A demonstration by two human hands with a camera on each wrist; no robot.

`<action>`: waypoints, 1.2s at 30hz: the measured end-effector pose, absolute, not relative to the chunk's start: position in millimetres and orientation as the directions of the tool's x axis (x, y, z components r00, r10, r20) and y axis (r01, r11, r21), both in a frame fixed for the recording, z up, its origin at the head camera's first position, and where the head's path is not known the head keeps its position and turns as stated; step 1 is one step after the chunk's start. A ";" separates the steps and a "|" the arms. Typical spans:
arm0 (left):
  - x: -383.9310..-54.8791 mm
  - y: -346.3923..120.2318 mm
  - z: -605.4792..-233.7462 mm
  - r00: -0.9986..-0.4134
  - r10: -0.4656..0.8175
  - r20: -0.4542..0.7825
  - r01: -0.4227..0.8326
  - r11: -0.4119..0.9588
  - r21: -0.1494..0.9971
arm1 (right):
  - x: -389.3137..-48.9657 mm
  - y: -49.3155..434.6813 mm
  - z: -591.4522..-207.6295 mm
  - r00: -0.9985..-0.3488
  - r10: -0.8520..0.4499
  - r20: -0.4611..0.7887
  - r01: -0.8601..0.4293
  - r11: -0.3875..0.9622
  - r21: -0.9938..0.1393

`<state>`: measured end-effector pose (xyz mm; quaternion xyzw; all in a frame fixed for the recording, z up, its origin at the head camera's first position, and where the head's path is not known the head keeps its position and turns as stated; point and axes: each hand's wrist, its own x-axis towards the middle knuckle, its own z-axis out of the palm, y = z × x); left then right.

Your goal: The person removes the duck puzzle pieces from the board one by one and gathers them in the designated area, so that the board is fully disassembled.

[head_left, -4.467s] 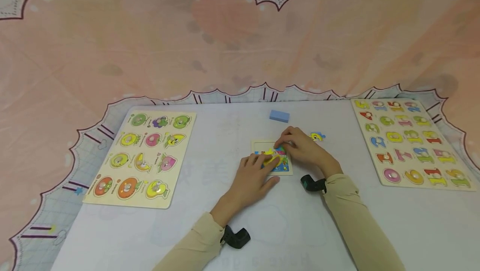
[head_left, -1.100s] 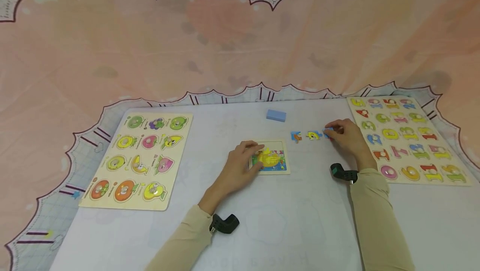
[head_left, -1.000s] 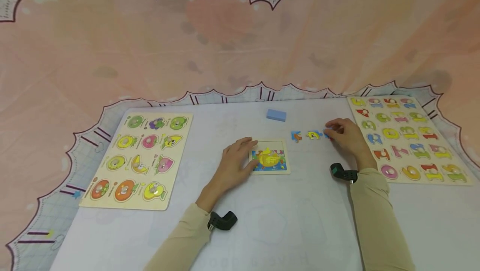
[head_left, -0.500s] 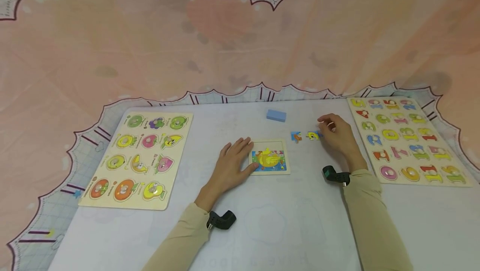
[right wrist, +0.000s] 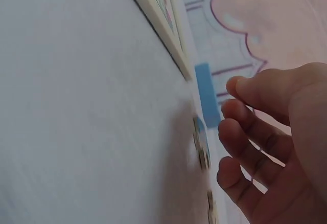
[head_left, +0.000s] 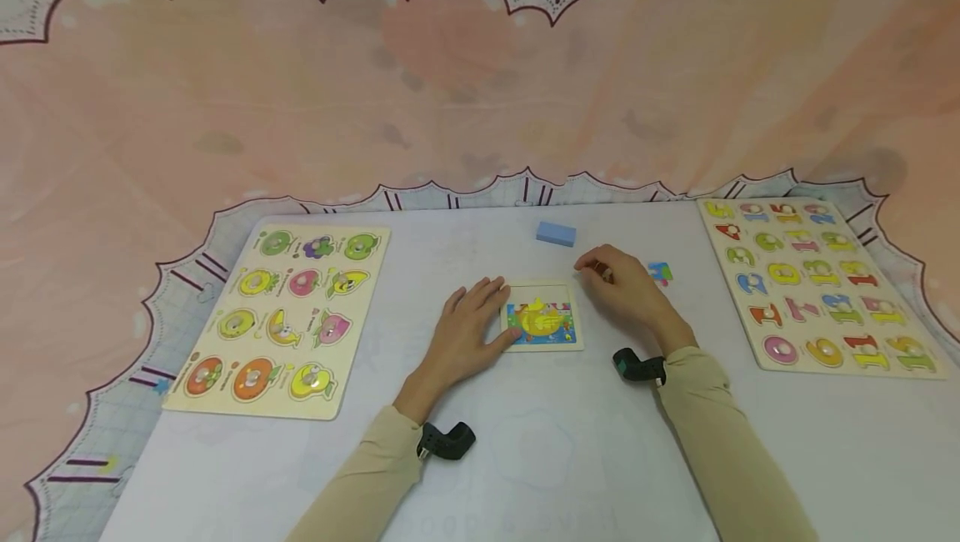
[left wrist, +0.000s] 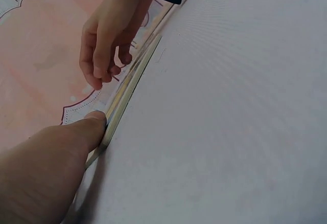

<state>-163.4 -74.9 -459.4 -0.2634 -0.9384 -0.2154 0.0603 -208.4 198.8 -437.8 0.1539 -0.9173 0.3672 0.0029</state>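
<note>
A small wooden jigsaw tray (head_left: 570, 292) with a yellow duck-like picture lies mid-table, its upper strip bare wood. My left hand (head_left: 467, 329) rests at the tray's left edge, fingers extended, thumb on its lower left corner. Just right of the tray, my right hand (head_left: 626, 292) hovers with loosely bent fingers. In the right wrist view nothing sits between its thumb and fingers, and jigsaw pieces (right wrist: 201, 143) lie on the table below. A blue and pink jigsaw piece (head_left: 660, 273) shows beyond the right hand, which hides the other pieces in the head view.
A blue block (head_left: 556, 233) lies behind the tray. To the left is a fruit puzzle board (head_left: 360, 300); a number puzzle board (head_left: 750, 342) lies on the right. A patterned cloth (head_left: 450, 108) hangs behind the white table (head_left: 540, 459).
My left hand has drawn back from over the picture to the tray's left edge. My right hand, earlier at the rightmost piece, has let it go and moved left over the other pieces.
</note>
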 end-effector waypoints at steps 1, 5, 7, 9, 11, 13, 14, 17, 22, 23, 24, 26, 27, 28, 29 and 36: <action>-163.5 -74.9 -459.6 -0.854 0.468 0.226 0.520 0.768 0.373 | -207.7 194.9 -437.5 -0.948 -0.296 0.114 -0.293 0.680 -0.672; -163.7 -74.9 -460.1 -0.855 0.468 0.223 0.519 0.770 0.372 | -203.9 181.0 -435.2 -0.933 -0.349 0.081 -0.310 0.673 -0.672; -163.8 -75.0 -460.5 -0.857 0.467 0.217 0.516 0.774 0.367 | -202.1 174.6 -434.2 -0.924 -0.376 0.074 -0.326 0.672 -0.665; -163.9 -75.1 -461.0 -0.860 0.466 0.208 0.510 0.781 0.359 | -200.3 168.8 -433.3 -0.913 -0.401 0.070 -0.343 0.665 -0.663; -163.8 -75.2 -461.4 -0.863 0.465 0.200 0.506 0.787 0.352 | -198.3 163.3 -432.6 -0.903 -0.425 0.067 -0.358 0.658 -0.662; -163.6 -75.2 -461.6 -0.866 0.463 0.191 0.501 0.791 0.351 | -196.3 157.9 -432.1 -0.893 -0.446 0.061 -0.369 0.648 -0.666; -163.6 -75.2 -461.7 -0.866 0.463 0.188 0.499 0.792 0.351 | -195.2 155.3 -431.7 -0.888 -0.457 0.056 -0.373 0.642 -0.670; -163.4 -75.2 -461.4 -0.868 0.463 0.181 0.496 0.793 0.354 | -192.2 147.9 -431.1 -0.868 -0.493 0.056 -0.398 0.625 -0.672; -163.7 -75.3 -461.0 -0.865 0.468 0.183 0.502 0.789 0.354 | -188.1 138.3 -431.6 -0.836 -0.543 0.071 -0.466 0.637 -0.614; -163.7 -75.4 -461.0 -0.863 0.469 0.187 0.505 0.788 0.353 | -187.3 136.9 -431.8 -0.832 -0.550 0.073 -0.476 0.641 -0.601; -163.9 -75.4 -460.9 -0.863 0.469 0.186 0.504 0.788 0.353 | -186.5 135.5 -431.9 -0.830 -0.553 0.070 -0.481 0.648 -0.590; -163.9 -75.4 -460.8 -0.861 0.471 0.191 0.508 0.785 0.355 | -184.6 133.1 -431.5 -0.830 -0.555 0.057 -0.481 0.658 -0.579; -163.9 -75.4 -460.8 -0.861 0.471 0.193 0.508 0.784 0.355 | -183.7 131.8 -430.9 -0.831 -0.554 0.048 -0.475 0.662 -0.580; -163.9 -75.5 -460.8 -0.860 0.471 0.197 0.510 0.783 0.356 | -182.9 130.6 -430.6 -0.831 -0.554 0.041 -0.472 0.665 -0.579; -164.0 -75.5 -461.0 -0.859 0.471 0.202 0.512 0.782 0.355 | -182.2 129.4 -430.4 -0.831 -0.555 0.031 -0.467 0.667 -0.580; -164.6 -75.6 -461.4 -0.851 0.471 0.231 0.524 0.777 0.348 | -179.5 124.2 -429.7 -0.820 -0.571 0.041 -0.487 0.659 -0.573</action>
